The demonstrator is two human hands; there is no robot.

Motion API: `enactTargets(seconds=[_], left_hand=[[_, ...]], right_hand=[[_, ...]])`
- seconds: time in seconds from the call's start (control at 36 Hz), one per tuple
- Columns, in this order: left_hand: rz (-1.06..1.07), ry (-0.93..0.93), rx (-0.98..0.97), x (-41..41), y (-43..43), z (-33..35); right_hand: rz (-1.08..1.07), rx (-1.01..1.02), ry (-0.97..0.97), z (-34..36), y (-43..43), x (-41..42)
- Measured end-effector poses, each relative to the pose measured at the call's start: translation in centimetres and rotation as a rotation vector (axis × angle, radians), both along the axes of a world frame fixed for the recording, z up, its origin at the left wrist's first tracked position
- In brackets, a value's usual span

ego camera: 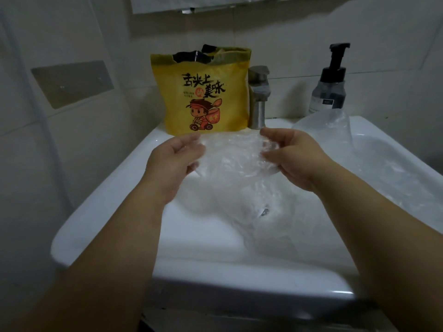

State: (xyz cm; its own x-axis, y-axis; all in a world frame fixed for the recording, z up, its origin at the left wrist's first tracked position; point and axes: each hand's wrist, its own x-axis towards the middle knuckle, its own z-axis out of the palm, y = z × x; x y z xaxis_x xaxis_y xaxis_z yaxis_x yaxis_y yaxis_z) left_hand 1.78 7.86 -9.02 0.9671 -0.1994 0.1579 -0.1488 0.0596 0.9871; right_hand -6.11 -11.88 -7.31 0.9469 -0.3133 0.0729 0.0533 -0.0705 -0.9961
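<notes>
Bag [236,161] — between left grip [176,160], right grip [293,158]

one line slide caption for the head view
Left hand and right hand grip a clear plastic bag over the white sink, yellow bag standing beside the faucet.

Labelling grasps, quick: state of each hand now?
Left hand: holds the clear crumpled plastic bag at its left edge.
Right hand: pinches the same bag's right edge.
</notes>
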Motion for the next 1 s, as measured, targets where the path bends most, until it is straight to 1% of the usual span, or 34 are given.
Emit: enactTargets(seconds=[0.06,0.11,0.17,0.19,0.28,0.33,0.36,0.39,0.44,0.47,0.5,0.56,0.58,0.61,0.69,0.72,0.78,0.83,0.86,0.92,0.94,1.0], left_hand=[[0.112,-0.214,0.271,-0.1,0.0,-0.6],[0.156,-0.333,0.419,-0.4,0.0,-0.8],[0.195,-0.397,0.468,-0.1,0.2,-1.0],[0.209,-0.422,0.486,-0.1,0.3,-1.0],[0.23,-0.467,0.541,0.0,0.3,-1.0],[0.213,-0.43,0.498,0.0,0.2,-0.8],[0.187,-0.375,0.436,0.1,0.2,-0.7],[0.143,-0.295,0.339,0.1,0.2,-0.5],[0.028,-0.118,0.09,0.3,0.1,-0.3],[-0.023,-0.048,-0.025,0.4,0.0,-0.1],[-0.067,-0.002,-0.11,0.4,-0.2,0.0],[-0.116,0.023,-0.168,0.4,-0.4,0.0],[-0.121,0.005,-0.164,0.4,-0.4,0.0],[-0.112,-0.024,-0.144,0.4,-0.4,-0.1],[-0.018,-0.113,-0.09,0.3,-0.3,-0.1],[0.022,-0.125,-0.092,0.3,-0.2,0.0],[0.093,-0.13,-0.082,0.3,-0.1,0.1],[0.183,-0.127,-0.025,0.5,0.2,0.0],[0.242,-0.146,0.042,0.6,0.3,-0.1],[0.377,-0.214,0.21,0.7,0.7,-0.3],[0.418,-0.262,0.253,0.5,0.7,-0.3],[0.42,-0.361,0.255,0.0,0.6,-0.1]], right_hand=[[-0.045,-0.229,0.009,-0.3,-0.2,0.1],[-0.067,-0.472,0.032,-0.5,-0.5,0.1],[-0.085,-0.664,0.06,-0.8,-0.8,0.2],[-0.103,-0.727,0.067,-1.0,-0.9,0.3],[-0.173,-0.811,0.055,-1.1,-1.1,0.4],[-0.195,-0.775,0.01,-1.0,-1.1,0.5],[-0.197,-0.672,-0.022,-0.8,-1.0,0.6],[-0.183,-0.507,-0.044,-0.6,-0.8,0.6],[-0.134,-0.145,-0.073,-0.2,-0.3,0.6],[-0.112,-0.009,-0.087,-0.1,-0.2,0.7],[-0.094,0.086,-0.102,0.0,-0.1,0.7],[-0.084,0.165,-0.136,0.0,0.1,0.8],[-0.099,0.143,-0.155,-0.1,0.1,0.8],[-0.139,0.063,-0.174,-0.2,0.0,0.9],[-0.281,-0.396,-0.207,-0.6,-0.7,0.9],[-0.302,-0.492,-0.234,-0.6,-0.9,0.8],[-0.309,-0.534,-0.289,-0.6,-1.1,0.7],[-0.29,-0.472,-0.302,-0.3,-1.3,0.5],[-0.271,-0.439,-0.295,-0.2,-1.4,0.3],[-0.23,-0.424,-0.272,-0.1,-1.6,0.2],[-0.207,-0.437,-0.262,-0.1,-1.7,0.2],[-0.15,-0.473,-0.248,-0.2,-1.5,0.2]])
